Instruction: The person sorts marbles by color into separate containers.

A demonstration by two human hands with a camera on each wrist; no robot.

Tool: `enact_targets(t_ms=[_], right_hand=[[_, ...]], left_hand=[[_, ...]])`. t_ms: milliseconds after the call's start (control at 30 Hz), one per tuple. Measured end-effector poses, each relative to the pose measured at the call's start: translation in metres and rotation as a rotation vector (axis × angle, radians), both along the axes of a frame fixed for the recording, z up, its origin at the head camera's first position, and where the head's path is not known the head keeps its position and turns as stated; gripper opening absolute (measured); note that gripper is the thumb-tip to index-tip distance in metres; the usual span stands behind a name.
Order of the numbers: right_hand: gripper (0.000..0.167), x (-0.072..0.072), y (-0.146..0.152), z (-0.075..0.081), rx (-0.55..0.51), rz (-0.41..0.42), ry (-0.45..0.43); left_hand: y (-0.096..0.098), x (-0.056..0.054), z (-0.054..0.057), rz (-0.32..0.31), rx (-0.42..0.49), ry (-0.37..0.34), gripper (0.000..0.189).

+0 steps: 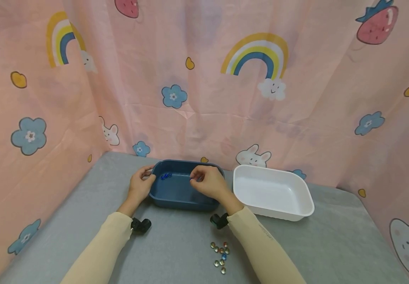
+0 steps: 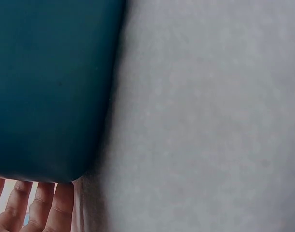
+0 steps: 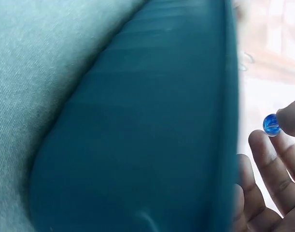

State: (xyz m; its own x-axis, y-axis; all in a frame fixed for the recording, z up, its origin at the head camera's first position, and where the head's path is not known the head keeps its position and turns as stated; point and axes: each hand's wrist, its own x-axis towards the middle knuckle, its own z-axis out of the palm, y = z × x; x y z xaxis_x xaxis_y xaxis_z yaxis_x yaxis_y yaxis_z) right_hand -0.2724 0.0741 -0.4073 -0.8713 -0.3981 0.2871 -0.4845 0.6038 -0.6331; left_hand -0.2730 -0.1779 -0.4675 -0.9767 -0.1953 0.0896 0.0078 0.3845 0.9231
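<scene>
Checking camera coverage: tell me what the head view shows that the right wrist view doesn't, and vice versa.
Only the head view: the white rectangular tray with rounded corners, and the small round glass marbles loose on the grey table.

Only the right wrist view: the streaks inside the small blue glass marble.

Both: that blue marble, pinched by the right hand, the dark blue rectangular tray and the grey table.

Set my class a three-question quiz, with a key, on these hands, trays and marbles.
1. What does the right hand pinch?
2. True or false: in the head view, the white tray stands to the right of the dark blue tray.
3. Fill in: in the head view, the left hand is at the dark blue tray's ____ end.

Key:
1. A blue marble.
2. True.
3. left
</scene>
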Motion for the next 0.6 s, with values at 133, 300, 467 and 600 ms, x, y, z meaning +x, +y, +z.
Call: enact_targets(t_ms=[133,300,467,600], right_hand=[[0.005,-0.007,-0.006,-0.005,0.025,0.007,-0.023],[0.005,-0.014,-0.013,-0.011,0.033,0.0,-0.079],[0.006,-0.018,-0.017,-0.015,0.054,-0.013,-0.139],[0.004,-0.02,-0.018,-0.018,0.099,-0.033,-0.19]], left_hand=[[0.0,-0.001,0.001,0.001,-0.003,-0.003,0.042],[0.0,-0.001,0.001,0.004,-0.007,-0.004,0.042],[0.0,0.0,0.002,0.008,-0.007,-0.007,0.042],[0.0,0.001,0.002,0.005,-0.007,-0.008,0.042]])
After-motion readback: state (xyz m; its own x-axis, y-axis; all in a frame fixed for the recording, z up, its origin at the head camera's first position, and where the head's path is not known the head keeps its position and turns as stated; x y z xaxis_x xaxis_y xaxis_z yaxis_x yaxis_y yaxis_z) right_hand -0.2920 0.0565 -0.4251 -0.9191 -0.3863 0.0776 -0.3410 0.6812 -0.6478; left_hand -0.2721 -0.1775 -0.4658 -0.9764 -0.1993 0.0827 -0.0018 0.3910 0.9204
